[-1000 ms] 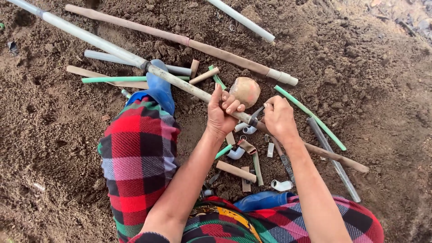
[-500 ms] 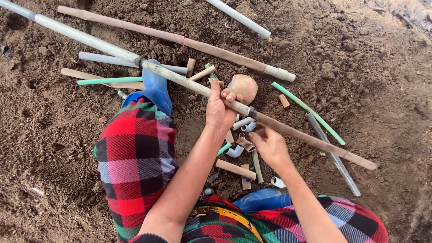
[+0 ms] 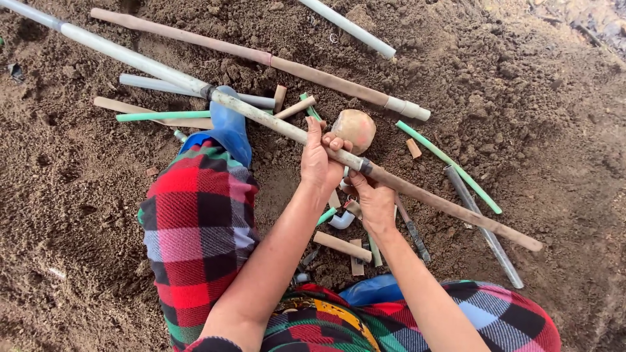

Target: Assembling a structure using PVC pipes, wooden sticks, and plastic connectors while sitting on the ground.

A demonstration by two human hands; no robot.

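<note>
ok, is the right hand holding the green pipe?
No. The right hand grips the long muddy pipe beside the left hand; the green pipe lies untouched.

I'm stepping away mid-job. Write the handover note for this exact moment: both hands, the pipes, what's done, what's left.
Left hand: closed around the long muddy pipe, just left of its dark joint.
Right hand: gripping the brown pipe from below, just right of that joint.
The two pipes lie in one line across the blue boot, meeting at the joint.
A round clay-coloured ball sits just behind the hands; short pipe offcuts and a white elbow fitting lie on the soil below.
Done: pipes lined up at the joint.
Left: whether the joint is fully seated cannot be told; check it.
</note>
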